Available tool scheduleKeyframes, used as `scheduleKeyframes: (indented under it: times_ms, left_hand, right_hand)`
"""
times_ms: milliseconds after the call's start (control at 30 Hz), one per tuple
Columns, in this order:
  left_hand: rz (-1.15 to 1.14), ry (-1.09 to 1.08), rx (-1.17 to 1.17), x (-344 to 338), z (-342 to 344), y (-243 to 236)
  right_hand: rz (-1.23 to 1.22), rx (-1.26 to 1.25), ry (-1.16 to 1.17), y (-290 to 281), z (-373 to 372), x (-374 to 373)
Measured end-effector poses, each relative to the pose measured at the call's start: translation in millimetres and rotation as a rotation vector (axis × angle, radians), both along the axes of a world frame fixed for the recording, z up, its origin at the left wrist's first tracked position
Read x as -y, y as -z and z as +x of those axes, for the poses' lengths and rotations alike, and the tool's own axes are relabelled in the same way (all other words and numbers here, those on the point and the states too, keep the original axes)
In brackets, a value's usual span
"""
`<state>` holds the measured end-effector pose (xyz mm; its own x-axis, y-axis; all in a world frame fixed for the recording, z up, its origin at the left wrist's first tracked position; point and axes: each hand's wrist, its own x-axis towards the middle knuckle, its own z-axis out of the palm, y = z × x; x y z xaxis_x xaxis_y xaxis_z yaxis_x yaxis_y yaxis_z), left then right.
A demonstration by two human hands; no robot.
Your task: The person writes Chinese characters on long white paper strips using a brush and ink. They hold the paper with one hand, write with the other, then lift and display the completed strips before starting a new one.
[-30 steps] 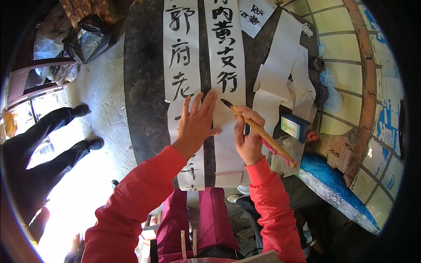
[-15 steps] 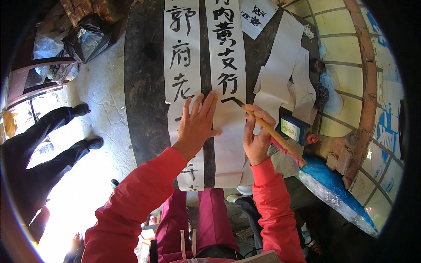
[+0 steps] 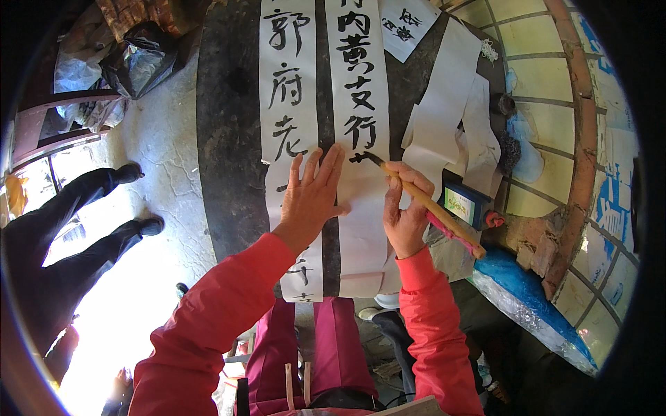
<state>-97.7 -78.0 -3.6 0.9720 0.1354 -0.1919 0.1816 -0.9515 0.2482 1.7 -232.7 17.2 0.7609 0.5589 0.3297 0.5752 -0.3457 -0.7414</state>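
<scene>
My right hand (image 3: 408, 211) is closed round the wooden shaft of a writing brush (image 3: 440, 213) with a pink band near its end. The brush's dark tip touches a long white paper strip (image 3: 364, 229), just under a column of black brush-written characters. My left hand (image 3: 310, 197) lies flat with the fingers stretched out, its fingertips over the gap between this strip and a second written strip (image 3: 281, 104) on the left. Part of the second strip's writing is hidden under the hand. Both strips lie on a dark round table (image 3: 232, 125).
Loose white paper sheets (image 3: 433, 114) lie to the right, beside a dark box with a green label (image 3: 461, 203). A blue plastic bag (image 3: 527, 295) rests right of the table. Another person's dark-trousered legs (image 3: 69, 208) are at the left, near black plastic bags (image 3: 142, 62).
The brush tip has moved slightly, and more black strokes show under the last full character. The brush's rear end has shifted a little. My left hand has stayed in place.
</scene>
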Motion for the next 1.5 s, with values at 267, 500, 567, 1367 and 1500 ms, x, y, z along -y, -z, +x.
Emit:
scheduleKeyframes:
  times_ms: [267,500,567,1367,1500]
  left_hand:
    - [-0.002,-0.003,-0.008,0.4,0.1,0.2]
    - [-0.004,0.001,-0.019,-0.4,0.6,-1.2]
    - [-0.009,0.000,-0.026,0.8,0.7,-1.3]
    - [-0.018,-0.009,-0.009,1.1,0.3,-0.4]
    - [-0.021,-0.006,-0.002,0.6,-0.1,-0.1]
  right_hand:
    - [-0.007,-0.095,-0.068,-5.7,-12.3,4.5]
    - [0.021,-0.088,-0.107,-0.7,-18.7,2.1]
    - [0.024,-0.099,-0.078,-0.6,-18.4,3.5]
    - [0.006,-0.068,-0.032,-1.4,-11.1,11.9]
    - [0.025,-0.026,0.026,-1.6,-9.2,12.9]
